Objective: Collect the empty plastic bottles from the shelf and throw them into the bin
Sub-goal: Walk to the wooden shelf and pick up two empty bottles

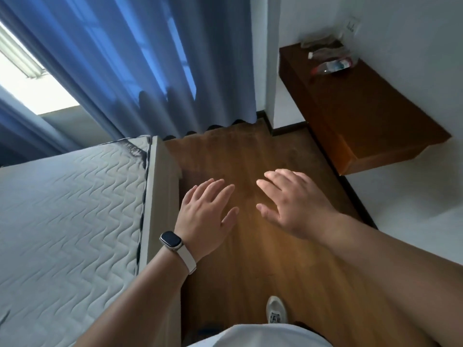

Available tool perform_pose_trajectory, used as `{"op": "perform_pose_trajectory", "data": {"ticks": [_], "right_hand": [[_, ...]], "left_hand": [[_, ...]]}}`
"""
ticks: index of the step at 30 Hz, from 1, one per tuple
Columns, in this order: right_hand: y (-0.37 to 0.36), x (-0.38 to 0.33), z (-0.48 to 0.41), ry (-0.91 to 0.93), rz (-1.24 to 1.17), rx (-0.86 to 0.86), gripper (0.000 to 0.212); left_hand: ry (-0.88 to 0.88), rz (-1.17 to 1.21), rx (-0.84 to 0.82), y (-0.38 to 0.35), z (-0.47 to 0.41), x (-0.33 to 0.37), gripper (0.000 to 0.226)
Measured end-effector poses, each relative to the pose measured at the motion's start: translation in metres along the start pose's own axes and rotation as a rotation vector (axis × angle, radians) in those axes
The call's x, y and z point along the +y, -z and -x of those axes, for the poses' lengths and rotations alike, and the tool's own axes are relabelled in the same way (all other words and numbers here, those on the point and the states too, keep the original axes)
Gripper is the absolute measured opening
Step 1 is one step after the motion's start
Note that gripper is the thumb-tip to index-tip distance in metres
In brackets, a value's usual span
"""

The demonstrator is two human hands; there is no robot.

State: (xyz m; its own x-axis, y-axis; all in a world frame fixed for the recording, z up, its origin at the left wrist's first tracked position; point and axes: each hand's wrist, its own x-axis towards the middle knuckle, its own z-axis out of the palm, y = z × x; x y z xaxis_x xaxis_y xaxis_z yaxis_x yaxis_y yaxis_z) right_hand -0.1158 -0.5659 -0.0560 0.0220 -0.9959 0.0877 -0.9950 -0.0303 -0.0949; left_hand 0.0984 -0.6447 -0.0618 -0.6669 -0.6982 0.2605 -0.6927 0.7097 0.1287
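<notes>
We're at the approach step: nothing picked yet. Left hand [205, 211] and right hand [293, 204] hover over the wood-grain floor [250, 259], fingers spread, empty. Bottles [330, 63] lie on their sides at the far end of the shelf [370, 116], well apart from us: clear, thin, crinkly plastic. Shelf is a dark wooden slab on a white wall. Next: step in, reach. Bin not visible.

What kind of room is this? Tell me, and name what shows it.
Most likely a bedroom: a bare quilted mattress on its bed frame at left, long blue curtains over a window, and a wall-mounted wooden shelf holding plastic bottles. Both hands are open and hold nothing.
</notes>
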Motion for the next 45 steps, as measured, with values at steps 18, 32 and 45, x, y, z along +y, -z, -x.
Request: {"op": "perform_pose_trajectory", "data": {"ticks": [18,32,45], "right_hand": [[0.006,0.086,-0.186,-0.216,0.046,-0.009,0.057],[0.023,0.15,-0.339,-0.491,0.087,-0.027,0.063],[-0.007,0.331,-0.423,-0.582,-0.028,-0.105,0.07]], "left_hand": [[-0.175,0.134,0.021,-0.057,-0.23,-0.087,0.044],[-0.361,0.193,-0.122,-0.08,-0.456,-0.152,0.048],[-0.415,0.11,-0.289,-0.153,-0.631,-0.076,0.054]]}}
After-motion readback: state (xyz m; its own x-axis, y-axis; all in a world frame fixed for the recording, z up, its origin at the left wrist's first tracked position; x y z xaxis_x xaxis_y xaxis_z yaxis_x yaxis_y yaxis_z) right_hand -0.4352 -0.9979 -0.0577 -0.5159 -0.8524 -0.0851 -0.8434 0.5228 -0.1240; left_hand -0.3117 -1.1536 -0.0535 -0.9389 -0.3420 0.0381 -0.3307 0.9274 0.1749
